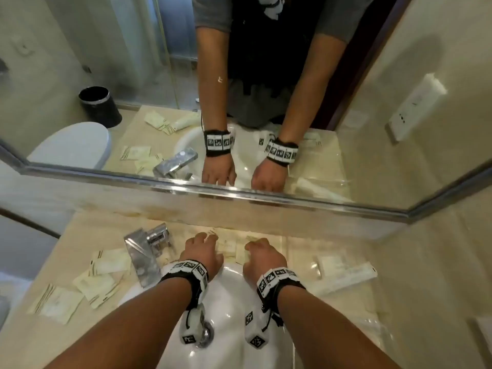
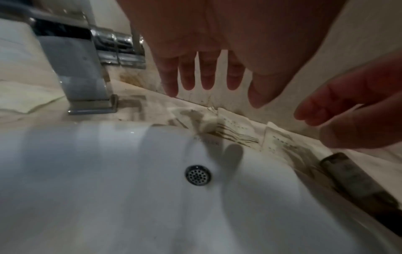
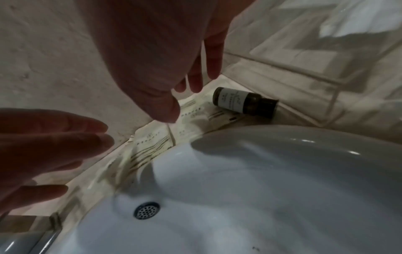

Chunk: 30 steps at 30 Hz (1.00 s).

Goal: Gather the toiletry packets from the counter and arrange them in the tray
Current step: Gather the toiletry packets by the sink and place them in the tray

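Several cream toiletry packets lie along the backsplash behind the white basin; the left wrist view shows them under my fingers, and the right wrist view shows them too. More packets lie left of the tap. My left hand hovers over the back packets with straight fingers and holds nothing. My right hand hangs beside it, fingers pointing down, thumb close to a packet, empty. A clear tray stands right of the basin with white items in it.
A chrome tap stands just left of my left hand. A small dark bottle lies on its side between the packets and the tray. The backsplash and the mirror rise right behind the packets. The basin lies under my wrists.
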{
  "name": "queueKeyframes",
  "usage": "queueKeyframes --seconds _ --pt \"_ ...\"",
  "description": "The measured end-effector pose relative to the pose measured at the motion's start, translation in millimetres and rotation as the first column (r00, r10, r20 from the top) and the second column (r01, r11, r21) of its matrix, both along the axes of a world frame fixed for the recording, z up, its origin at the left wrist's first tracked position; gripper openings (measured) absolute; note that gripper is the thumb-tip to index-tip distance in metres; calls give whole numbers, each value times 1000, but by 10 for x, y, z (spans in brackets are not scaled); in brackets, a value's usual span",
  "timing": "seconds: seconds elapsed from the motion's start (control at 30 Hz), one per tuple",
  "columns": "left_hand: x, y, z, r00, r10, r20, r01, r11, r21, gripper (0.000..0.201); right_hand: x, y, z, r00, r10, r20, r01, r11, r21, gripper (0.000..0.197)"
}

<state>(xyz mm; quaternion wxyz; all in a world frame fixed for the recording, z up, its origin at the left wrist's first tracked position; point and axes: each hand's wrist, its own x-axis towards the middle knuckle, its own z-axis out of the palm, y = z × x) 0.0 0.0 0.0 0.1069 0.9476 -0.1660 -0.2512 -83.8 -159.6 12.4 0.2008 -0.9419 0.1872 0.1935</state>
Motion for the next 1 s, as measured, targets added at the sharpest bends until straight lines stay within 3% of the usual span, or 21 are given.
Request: queueKeyframes --seconds 0.2,0.37,0.53,0.63,0.8,1.0 --pt "184 -81 -203 996 66 -55 -62 996 63 68 168 -12 -290 986 131 -99 -146 976 -161 69" --pt "272 -187 -316 983 153 -105 -146 987 74 77 256 -64 -437 973 4 -229 -50 980 -193 81" --pt "329 -221 -406 988 150 -41 -138 968 211 86 294 -155 -538 974 -23 -227 -12 988 -153 80" --pt "347 -214 -453 988 154 -26 -144 965 219 83 322 -192 -558 981 -14 -192 -9 993 -119 81" --pt "362 -270 -506 973 193 -126 -175 974 145 74 340 -208 -574 993 50 -106 -56 997 -55 80" --pt "340 -308 -462 963 190 -189 -183 981 57 58 406 -180 -595 989 116 -96 -125 988 -89 90"
